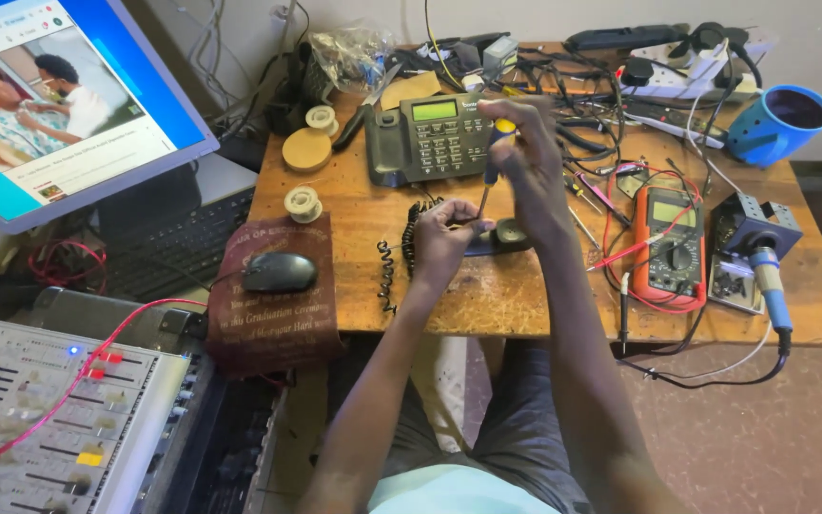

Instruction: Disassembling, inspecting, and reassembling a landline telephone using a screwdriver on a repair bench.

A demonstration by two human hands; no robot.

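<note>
My right hand (528, 162) grips a screwdriver (490, 176) with a yellow and blue handle, held upright with its tip pointing down at a dark telephone handset (504, 236). My left hand (441, 238) holds that handset down on the wooden table (354, 209), fingers around its near end. The handset's black coiled cord (390, 271) trails to the left of my left hand. The grey desk telephone base (427, 138) with a green display sits just behind both hands.
An orange multimeter (673, 249) with red leads and a soldering iron (771, 286) lie to the right, a blue mug (780, 122) at back right. A black mouse (279, 273) on a maroon cloth, solder spools (303, 203), a laptop and a mixer (49, 419) sit left.
</note>
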